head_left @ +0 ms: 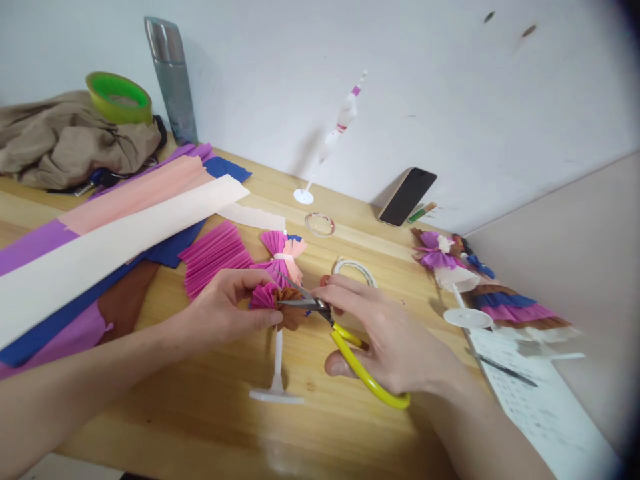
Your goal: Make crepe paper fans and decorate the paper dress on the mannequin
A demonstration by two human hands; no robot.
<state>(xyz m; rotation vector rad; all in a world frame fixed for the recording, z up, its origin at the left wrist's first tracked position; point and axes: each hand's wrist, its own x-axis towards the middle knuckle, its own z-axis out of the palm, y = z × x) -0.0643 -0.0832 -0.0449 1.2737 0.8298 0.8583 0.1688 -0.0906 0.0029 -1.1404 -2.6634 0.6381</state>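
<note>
We see a small ruffle of pink and brown crepe paper [273, 298] on top of a white plastic stand [277, 363], near the middle of the wooden worktop [210, 427]. The left hand [225, 313] is closed on the ruffle and pinches it from the left of the stand. The right hand [395, 340] is to the right of the stand and grips yellow-handled scissors [347, 340]. The scissors run long-ways from the right hand up and left to the ruffle. Their blades are a little open, with the tips at the paper (we cannot tell if they touch it). The left hand is the nearer one. The stand's stick points back toward us. Behind the stand lie a pleated pink paper fan [213, 257] and a roll of white tape [356, 268].
</note>
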